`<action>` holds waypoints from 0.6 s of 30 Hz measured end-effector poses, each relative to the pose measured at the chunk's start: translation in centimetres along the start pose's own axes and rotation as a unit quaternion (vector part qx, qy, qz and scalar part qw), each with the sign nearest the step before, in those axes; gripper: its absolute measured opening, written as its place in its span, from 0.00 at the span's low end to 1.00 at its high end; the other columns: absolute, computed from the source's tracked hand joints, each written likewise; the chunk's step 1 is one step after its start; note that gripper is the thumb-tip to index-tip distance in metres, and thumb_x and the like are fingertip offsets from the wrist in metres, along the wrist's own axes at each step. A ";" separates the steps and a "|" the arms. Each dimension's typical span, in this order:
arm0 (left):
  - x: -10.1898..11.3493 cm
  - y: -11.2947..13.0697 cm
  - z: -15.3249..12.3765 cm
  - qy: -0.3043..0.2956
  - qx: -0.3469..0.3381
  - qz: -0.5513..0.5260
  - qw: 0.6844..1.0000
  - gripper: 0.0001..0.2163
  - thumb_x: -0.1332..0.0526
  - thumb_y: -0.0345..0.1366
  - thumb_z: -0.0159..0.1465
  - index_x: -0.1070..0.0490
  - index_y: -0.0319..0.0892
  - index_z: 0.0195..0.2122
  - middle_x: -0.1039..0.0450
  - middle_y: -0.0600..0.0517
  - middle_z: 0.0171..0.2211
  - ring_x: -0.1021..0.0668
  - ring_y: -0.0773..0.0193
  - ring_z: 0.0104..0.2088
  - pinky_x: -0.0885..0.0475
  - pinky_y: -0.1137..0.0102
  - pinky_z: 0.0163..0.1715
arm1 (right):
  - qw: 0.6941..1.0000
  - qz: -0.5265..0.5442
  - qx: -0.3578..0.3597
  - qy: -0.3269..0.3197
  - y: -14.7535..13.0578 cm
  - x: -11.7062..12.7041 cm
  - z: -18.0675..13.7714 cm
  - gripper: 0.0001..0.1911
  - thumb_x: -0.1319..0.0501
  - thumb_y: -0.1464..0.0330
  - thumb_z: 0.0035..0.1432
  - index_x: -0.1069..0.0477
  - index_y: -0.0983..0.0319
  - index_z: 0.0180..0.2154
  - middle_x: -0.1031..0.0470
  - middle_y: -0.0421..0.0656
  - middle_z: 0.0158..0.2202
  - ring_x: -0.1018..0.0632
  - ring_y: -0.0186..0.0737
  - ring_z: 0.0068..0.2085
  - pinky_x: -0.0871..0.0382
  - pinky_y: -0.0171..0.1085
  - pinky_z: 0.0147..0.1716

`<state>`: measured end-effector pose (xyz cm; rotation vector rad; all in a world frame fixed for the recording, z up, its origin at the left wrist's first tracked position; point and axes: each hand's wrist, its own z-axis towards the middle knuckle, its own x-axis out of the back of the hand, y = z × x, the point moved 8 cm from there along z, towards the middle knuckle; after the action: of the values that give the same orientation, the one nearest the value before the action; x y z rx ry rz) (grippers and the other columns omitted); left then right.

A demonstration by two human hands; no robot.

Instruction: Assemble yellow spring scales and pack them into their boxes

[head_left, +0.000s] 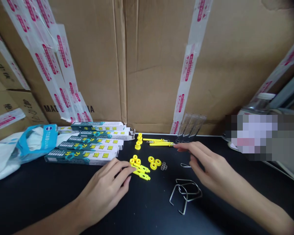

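My left hand (107,187) lies low on the black table (51,195), fingers stretched toward a pair of yellow plastic levers (142,172) and touching them. My right hand (205,166) hovers over the table with fingers extended, its fingertips reaching the ends of long yellow handles (159,142) near several clear plastic sleeves (191,128). A thin wire piece (185,165) lies under the right fingers. Yellow rings (154,162), a small metal spring (164,166) and bent wire frames (185,193) lie between the hands.
Several green-and-white printed boxes (93,143) are stacked at the left. A blue-and-white plastic bag (31,142) lies further left. Taped cardboard cartons (149,65) wall off the back. More yellow caps (138,141) sit near the boxes. A blurred object (257,137) stands at the right.
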<state>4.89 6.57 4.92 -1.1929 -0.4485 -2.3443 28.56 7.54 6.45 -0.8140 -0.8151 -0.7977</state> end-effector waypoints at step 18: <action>-0.2 -1.4 -0.5 0.003 0.064 -0.029 0.997 0.16 0.46 0.30 0.70 0.34 0.41 0.24 0.33 0.54 0.28 0.29 0.68 0.24 0.34 0.71 0.25 | 0.985 0.158 0.065 0.039 -6.9 -3.9 -2.1 0.15 0.46 0.74 0.69 0.29 0.53 0.52 0.24 0.43 0.49 0.27 0.45 0.53 0.29 0.44 0.52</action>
<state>3.94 7.54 4.39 -1.1270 -0.6302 -2.3285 21.59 3.77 4.30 -0.7667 -0.6406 -0.4864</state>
